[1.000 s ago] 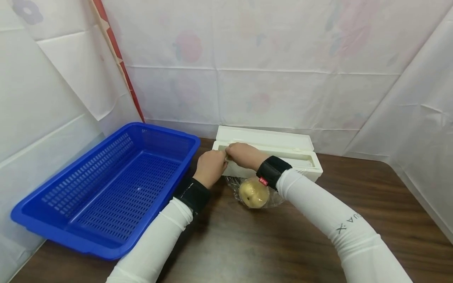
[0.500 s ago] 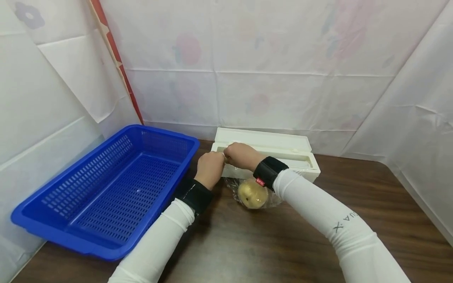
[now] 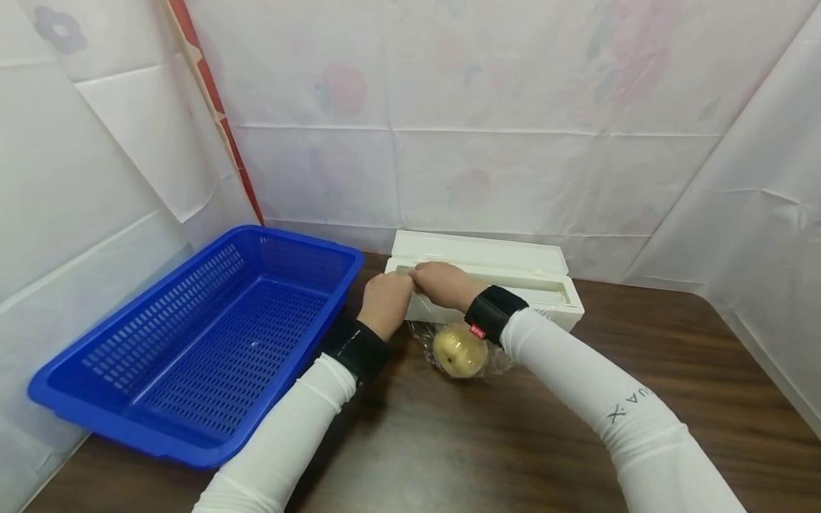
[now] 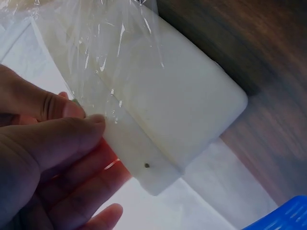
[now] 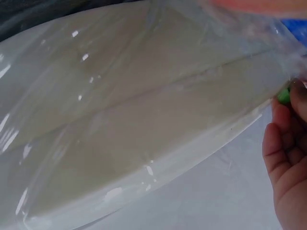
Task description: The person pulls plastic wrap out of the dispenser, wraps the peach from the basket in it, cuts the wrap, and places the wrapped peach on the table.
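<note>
In the head view, a pale yellow pear [image 3: 460, 350] lies on the table under clear plastic wrap [image 3: 423, 331]. The film runs up to a long white cling film dispenser [image 3: 545, 308], its lid raised at the back. My left hand [image 3: 387, 303] pinches the wrap at the dispenser's left end; its thumb [image 4: 88, 132] shows in the left wrist view. Close against it, my right hand [image 3: 445, 285] has curled fingers at the same edge of film. A small green piece [image 5: 284, 96] shows by the fingertips in the right wrist view, mostly hidden.
A blue perforated plastic basket [image 3: 192, 456] stands at the left, close to my left forearm. White printed sheeting [image 3: 500, 171] rises behind the dispenser and along both sides. Dark brown wood forms the tabletop [image 3: 487, 442].
My left hand has shifted slightly right, and its knuckles now meet the right hand's fingers. The pear and dispenser stay in place, and the head view shifts only slightly.
</note>
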Tool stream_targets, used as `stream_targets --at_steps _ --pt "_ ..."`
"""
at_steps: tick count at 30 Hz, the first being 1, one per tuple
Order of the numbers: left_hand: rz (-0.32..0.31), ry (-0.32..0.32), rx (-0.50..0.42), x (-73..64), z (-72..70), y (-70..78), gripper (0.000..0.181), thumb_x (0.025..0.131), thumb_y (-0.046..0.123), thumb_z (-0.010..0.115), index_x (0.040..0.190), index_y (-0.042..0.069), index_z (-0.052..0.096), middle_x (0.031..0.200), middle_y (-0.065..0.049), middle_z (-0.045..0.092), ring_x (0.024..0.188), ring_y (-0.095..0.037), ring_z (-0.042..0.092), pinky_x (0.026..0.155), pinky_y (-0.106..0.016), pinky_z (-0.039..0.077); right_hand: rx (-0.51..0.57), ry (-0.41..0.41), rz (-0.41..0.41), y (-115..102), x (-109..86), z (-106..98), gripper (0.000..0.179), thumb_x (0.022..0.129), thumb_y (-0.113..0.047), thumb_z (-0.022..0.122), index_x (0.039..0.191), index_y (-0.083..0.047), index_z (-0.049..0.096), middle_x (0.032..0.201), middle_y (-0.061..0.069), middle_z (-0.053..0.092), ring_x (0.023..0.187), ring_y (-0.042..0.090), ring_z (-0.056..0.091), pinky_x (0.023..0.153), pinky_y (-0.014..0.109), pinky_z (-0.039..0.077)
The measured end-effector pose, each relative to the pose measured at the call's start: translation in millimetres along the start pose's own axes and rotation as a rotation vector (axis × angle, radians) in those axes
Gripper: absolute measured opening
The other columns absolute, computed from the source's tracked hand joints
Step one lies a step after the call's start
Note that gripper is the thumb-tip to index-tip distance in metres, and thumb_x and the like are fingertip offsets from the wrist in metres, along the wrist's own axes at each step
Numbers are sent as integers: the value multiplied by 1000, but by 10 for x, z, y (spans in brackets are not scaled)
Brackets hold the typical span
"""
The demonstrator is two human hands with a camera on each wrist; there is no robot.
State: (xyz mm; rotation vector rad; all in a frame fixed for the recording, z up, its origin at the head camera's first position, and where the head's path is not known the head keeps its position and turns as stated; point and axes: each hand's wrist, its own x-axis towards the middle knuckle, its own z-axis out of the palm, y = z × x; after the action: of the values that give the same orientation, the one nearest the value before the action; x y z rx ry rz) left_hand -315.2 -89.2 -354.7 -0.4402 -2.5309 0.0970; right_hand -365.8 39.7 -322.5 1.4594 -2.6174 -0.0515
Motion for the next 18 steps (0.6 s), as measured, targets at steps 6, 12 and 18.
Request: stream_targets --at_steps 6,12,18 --pt "-3 -20 20 17 -35 35 10 77 3 63 69 9 65 64 -7 62 55 -23 58 47 -34 48 -4 9 -10 3 -25 -20 10 89 -9 55 79 -7 56 73 4 52 68 18 52 64 32 43" --pt "15 -24 18 40 -47 122 11 77 4 64 68 10 64 62 -6 61 54 -22 58 46 -33 47 -27 -7 24 46 -143 -3 9 90 -10 54 82 -6 56 74 4 52 69 18 53 63 31 44" --pt "51 -18 -1 89 -42 168 12 77 1 62 67 9 63 63 -7 61 53 -22 58 44 -33 47 -22 -37 36 153 -342 -50 8 87 -6 57 79 -7 54 73 3 52 67 17 51 62 30 43"
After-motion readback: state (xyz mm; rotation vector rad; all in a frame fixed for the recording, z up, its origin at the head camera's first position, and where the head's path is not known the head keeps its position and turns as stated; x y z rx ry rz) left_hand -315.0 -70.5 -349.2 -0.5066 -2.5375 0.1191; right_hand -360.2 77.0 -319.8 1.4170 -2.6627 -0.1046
